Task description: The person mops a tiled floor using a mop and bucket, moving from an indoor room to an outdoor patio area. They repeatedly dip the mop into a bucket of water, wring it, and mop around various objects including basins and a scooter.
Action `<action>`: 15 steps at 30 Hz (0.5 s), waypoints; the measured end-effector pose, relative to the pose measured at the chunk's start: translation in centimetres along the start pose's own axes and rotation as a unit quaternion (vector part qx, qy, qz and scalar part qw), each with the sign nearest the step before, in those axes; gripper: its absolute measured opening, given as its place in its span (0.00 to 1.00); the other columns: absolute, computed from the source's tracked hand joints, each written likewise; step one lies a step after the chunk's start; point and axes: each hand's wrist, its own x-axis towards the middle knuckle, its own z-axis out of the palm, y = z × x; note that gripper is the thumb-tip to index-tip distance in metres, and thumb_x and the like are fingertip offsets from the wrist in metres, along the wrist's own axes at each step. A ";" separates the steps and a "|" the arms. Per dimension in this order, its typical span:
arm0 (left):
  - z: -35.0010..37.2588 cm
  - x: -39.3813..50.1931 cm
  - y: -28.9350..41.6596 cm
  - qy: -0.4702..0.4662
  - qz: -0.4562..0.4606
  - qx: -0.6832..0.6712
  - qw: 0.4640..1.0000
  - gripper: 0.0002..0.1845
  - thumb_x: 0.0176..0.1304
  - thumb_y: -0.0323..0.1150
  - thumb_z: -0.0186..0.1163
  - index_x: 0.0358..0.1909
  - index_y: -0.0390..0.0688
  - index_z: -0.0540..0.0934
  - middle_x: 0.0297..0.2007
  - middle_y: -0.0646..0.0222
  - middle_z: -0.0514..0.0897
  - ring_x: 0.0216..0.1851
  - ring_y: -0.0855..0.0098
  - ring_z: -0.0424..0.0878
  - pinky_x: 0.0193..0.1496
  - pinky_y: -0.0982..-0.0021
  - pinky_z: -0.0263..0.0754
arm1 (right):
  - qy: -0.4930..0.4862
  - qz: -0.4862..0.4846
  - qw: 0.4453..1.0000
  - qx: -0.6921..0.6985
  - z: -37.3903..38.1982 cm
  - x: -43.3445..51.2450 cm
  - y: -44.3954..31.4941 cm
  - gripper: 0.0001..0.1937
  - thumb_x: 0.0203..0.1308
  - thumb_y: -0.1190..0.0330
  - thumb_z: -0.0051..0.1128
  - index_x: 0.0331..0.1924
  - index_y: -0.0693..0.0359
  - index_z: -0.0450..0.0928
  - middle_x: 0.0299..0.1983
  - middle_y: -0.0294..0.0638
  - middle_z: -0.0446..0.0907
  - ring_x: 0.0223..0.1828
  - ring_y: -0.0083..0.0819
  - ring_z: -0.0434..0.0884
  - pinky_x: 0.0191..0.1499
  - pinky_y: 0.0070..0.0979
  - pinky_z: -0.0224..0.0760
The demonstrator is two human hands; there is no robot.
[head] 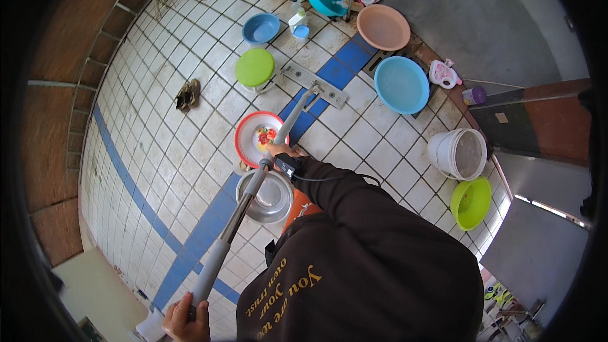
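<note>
A flat mop with a grey and metal telescopic pole [242, 209] runs diagonally from bottom left to top centre. My left hand [186, 317] is closed round the pole's grey top end. Farther down, my right hand [280, 149] grips the pole, its wrist bearing a black device with a cable. The flat rectangular mop head [316, 86] lies on tiles across a blue stripe. Beside and partly behind the pole are a red-rimmed enamel basin [247, 140] with a flower pattern and a metal basin [273, 199].
Near the mop head stands a green-topped stool [255, 67]. Around it are a blue basin [261, 28], a light blue basin [402, 85], an orange basin [383, 27] and brown shoes [188, 95]. A white bucket [439, 149] and a lime basin [470, 203] stand at right.
</note>
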 end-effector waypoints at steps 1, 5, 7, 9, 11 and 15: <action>0.4 1.9 -0.2 -0.014 0.001 -0.005 1.000 0.12 0.40 0.27 0.65 0.30 0.38 0.79 0.16 0.64 0.73 0.15 0.69 0.68 0.18 0.72 0.63 | -0.003 -0.018 1.000 0.011 -0.2 1.4 -1.4 0.11 0.44 0.67 0.51 0.23 0.71 0.70 0.16 0.43 0.70 0.17 0.30 0.72 0.19 0.26 0.66; 3.0 8.8 -0.8 -0.012 0.079 -0.048 0.996 0.19 0.25 0.23 0.66 0.28 0.37 0.78 0.19 0.59 0.76 0.19 0.65 0.75 0.21 0.72 0.67 | -0.029 -0.153 0.988 -0.015 -2.1 5.1 -5.7 0.10 0.46 0.71 0.51 0.25 0.73 0.69 0.20 0.49 0.72 0.19 0.34 0.74 0.18 0.29 0.68; 3.6 12.5 -1.5 -0.036 0.131 -0.038 0.990 0.19 0.25 0.24 0.67 0.28 0.36 0.78 0.19 0.57 0.76 0.18 0.65 0.75 0.20 0.72 0.68 | -0.048 -0.094 0.984 0.141 -3.2 6.7 -7.6 0.11 0.46 0.71 0.51 0.29 0.73 0.68 0.22 0.51 0.72 0.20 0.35 0.75 0.19 0.30 0.70; 4.5 16.2 -2.2 -0.019 0.198 -0.054 0.979 0.18 0.27 0.27 0.67 0.28 0.39 0.77 0.18 0.61 0.76 0.16 0.65 0.74 0.18 0.72 0.67 | 0.010 -0.073 0.971 0.226 -4.0 7.9 -9.6 0.12 0.47 0.71 0.50 0.31 0.72 0.65 0.25 0.50 0.71 0.21 0.35 0.75 0.19 0.30 0.71; 5.5 18.9 -2.5 -0.033 0.215 -0.059 0.974 0.19 0.28 0.26 0.67 0.30 0.39 0.77 0.19 0.61 0.76 0.16 0.65 0.74 0.18 0.72 0.67 | -0.015 -0.014 0.959 0.283 -5.4 8.2 -11.5 0.12 0.48 0.71 0.50 0.34 0.68 0.61 0.29 0.48 0.68 0.23 0.35 0.73 0.21 0.30 0.71; 5.6 22.2 -2.4 -0.040 0.301 -0.040 0.952 0.19 0.30 0.28 0.67 0.30 0.38 0.76 0.22 0.62 0.76 0.19 0.66 0.74 0.20 0.73 0.67 | 0.027 0.075 0.897 0.435 -5.5 7.5 -15.4 0.09 0.48 0.73 0.48 0.32 0.65 0.60 0.23 0.45 0.67 0.23 0.34 0.72 0.22 0.32 0.70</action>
